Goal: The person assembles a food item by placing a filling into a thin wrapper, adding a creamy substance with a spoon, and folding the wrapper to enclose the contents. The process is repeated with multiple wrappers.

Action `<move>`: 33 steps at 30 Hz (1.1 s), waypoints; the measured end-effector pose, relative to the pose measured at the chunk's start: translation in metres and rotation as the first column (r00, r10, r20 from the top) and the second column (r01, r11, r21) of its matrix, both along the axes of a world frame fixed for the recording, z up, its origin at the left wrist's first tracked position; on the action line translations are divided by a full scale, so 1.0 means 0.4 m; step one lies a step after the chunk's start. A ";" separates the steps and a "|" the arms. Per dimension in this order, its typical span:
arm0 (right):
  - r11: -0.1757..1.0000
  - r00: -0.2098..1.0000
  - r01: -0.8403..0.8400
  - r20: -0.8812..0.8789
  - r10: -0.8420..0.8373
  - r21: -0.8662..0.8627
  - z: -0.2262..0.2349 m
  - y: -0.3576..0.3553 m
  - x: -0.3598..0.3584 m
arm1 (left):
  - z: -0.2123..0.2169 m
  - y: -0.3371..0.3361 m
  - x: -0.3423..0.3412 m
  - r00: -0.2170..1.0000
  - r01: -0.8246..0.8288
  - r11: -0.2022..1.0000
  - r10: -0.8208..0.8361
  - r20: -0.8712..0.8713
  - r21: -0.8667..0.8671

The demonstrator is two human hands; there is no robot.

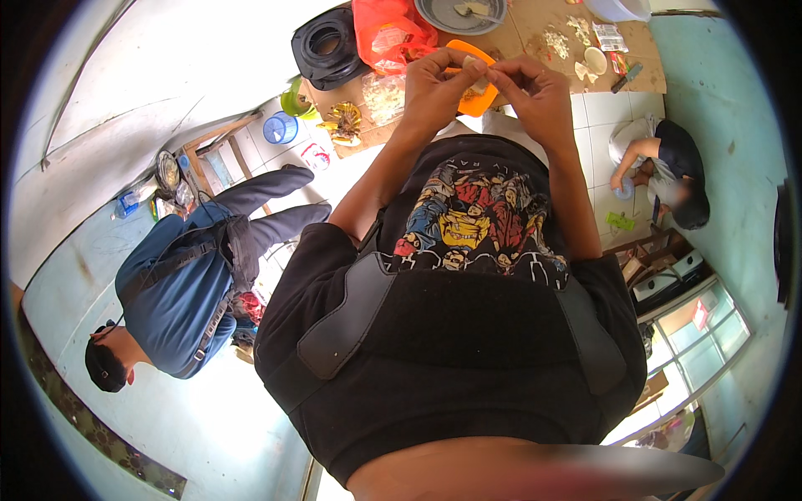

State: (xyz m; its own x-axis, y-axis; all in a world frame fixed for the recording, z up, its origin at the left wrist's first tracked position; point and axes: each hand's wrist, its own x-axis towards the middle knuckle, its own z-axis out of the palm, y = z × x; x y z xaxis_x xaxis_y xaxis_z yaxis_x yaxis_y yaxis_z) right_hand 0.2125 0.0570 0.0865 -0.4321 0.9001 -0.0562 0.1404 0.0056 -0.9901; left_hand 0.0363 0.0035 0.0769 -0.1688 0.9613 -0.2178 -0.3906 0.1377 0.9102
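My left hand (434,92) and my right hand (533,90) meet in the upper middle, fingertips pinched close together. Between them they hold a small pale, soft-looking piece (479,77); its exact kind is hard to make out. Just beneath is an orange plastic dish (478,105) with some brownish food in it, partly covered by my fingers. A red plastic bag (391,37) stands beyond my left hand. Past the dish sits a grey metal basin (451,18) with a pale utensil inside.
Brown cardboard (522,25) lies under scattered pale scraps (555,42), a small cup (595,59) and a knife (626,77) at the right. A black ring-shaped object (327,48) and bananas (343,123) are leftward. One person (180,284) is at left, another (668,163) crouches at right.
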 end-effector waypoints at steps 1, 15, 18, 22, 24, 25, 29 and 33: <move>1.000 0.999 -0.018 -0.030 0.017 -0.008 -0.003 0.002 0.002 | -0.002 0.000 0.000 1.000 -0.004 1.000 0.004 -0.010 -0.009; 0.999 1.000 -0.022 0.002 0.022 -0.047 -0.030 0.017 -0.005 | -0.026 0.010 -0.032 0.995 0.096 0.984 -0.100 -0.021 -0.147; 0.998 0.999 0.015 0.029 -0.017 0.065 -0.038 0.017 -0.010 | -0.025 0.013 -0.031 0.992 0.112 0.989 -0.117 -0.044 -0.102; 0.987 0.998 0.051 0.019 -0.054 0.150 -0.039 0.009 -0.020 | -0.029 0.014 -0.015 0.978 0.022 0.998 -0.034 -0.204 -0.064; 0.993 0.997 0.061 0.034 -0.065 0.104 -0.028 0.008 -0.021 | -0.032 0.013 -0.003 0.984 -0.029 0.999 0.022 -0.178 -0.039; 0.996 0.997 0.060 0.040 -0.062 0.064 -0.021 0.008 -0.021 | -0.032 0.013 -0.002 0.986 -0.049 0.998 0.043 -0.163 -0.035; 0.995 0.995 0.026 0.090 -0.034 0.093 0.006 0.006 -0.017 | -0.032 0.015 -0.006 0.997 -0.041 0.999 0.041 -0.060 0.001; 0.984 0.996 0.036 0.076 -0.050 0.173 0.001 0.010 -0.020 | -0.029 0.016 -0.023 0.999 0.024 0.999 -0.023 -0.031 0.042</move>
